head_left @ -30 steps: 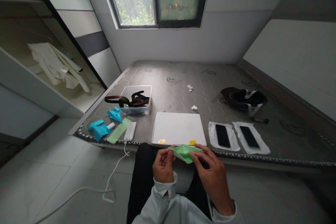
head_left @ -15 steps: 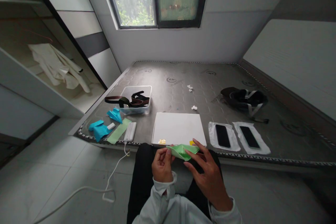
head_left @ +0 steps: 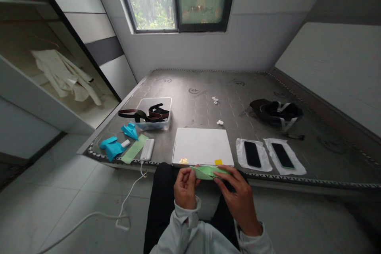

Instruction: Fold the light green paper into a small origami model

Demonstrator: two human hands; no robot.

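Note:
A folded piece of green paper (head_left: 205,172) is held up between my hands, just in front of the near edge of a flat white box (head_left: 202,145). My left hand (head_left: 185,187) pinches the paper's left end between thumb and fingers. At the other end, my right hand (head_left: 238,193) grips it with the thumb below and the fingers along the top. The paper looks long and narrow, with a crease along its middle. A yellow sticker (head_left: 218,162) shows on the box just above the paper.
Left on the mattress (head_left: 190,81) lie blue folded papers (head_left: 114,149), a green paper strip (head_left: 134,149), a white power strip (head_left: 147,149) with a cord, and a clear bin (head_left: 154,125) holding belts (head_left: 153,116). To the right are two phones (head_left: 252,154) and a dark helmet (head_left: 276,112).
The green paper has gone from a wider, pointed shape to a flatter, narrower one. My right hand has closed in on its right end, its fingers less spread.

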